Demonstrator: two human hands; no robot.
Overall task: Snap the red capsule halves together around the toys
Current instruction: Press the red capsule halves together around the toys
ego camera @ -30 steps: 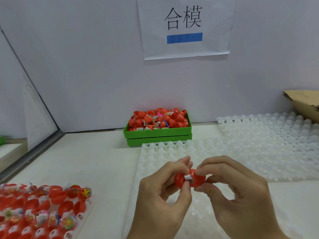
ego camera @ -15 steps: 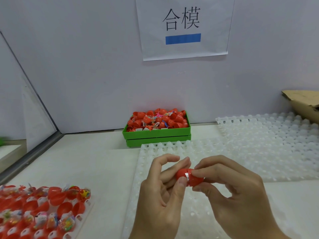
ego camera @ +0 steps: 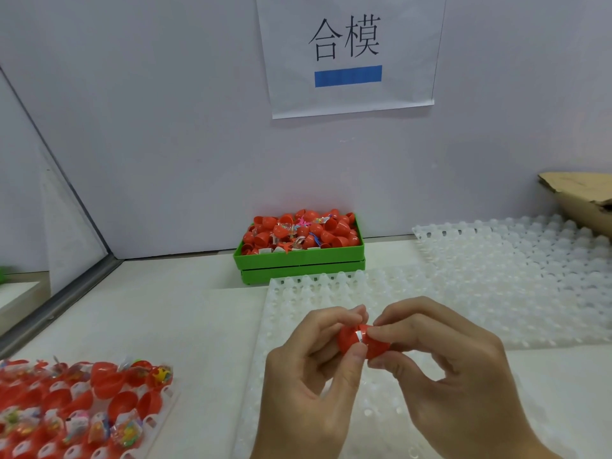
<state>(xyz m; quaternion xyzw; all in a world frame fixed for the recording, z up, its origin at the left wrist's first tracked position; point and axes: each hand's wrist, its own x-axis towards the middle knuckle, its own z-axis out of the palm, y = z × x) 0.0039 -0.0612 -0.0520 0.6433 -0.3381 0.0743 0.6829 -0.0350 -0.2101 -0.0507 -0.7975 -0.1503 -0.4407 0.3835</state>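
Red capsule (ego camera: 362, 342) held above the near white dimpled tray (ego camera: 331, 293), mostly covered by fingers; a thin white strip shows at the seam, toy inside not visible. Left hand (ego camera: 311, 376) pinches the left half, right hand (ego camera: 443, 369) pinches the right half. Green bin (ego camera: 299, 258) at the back wall of the desk (ego camera: 165, 309) heaped with red halves and bagged toys. Lower left, tray of open halves (ego camera: 82, 412) with toys, cut off by frame edge. Cardboard box (ego camera: 583, 200) partly out of view.
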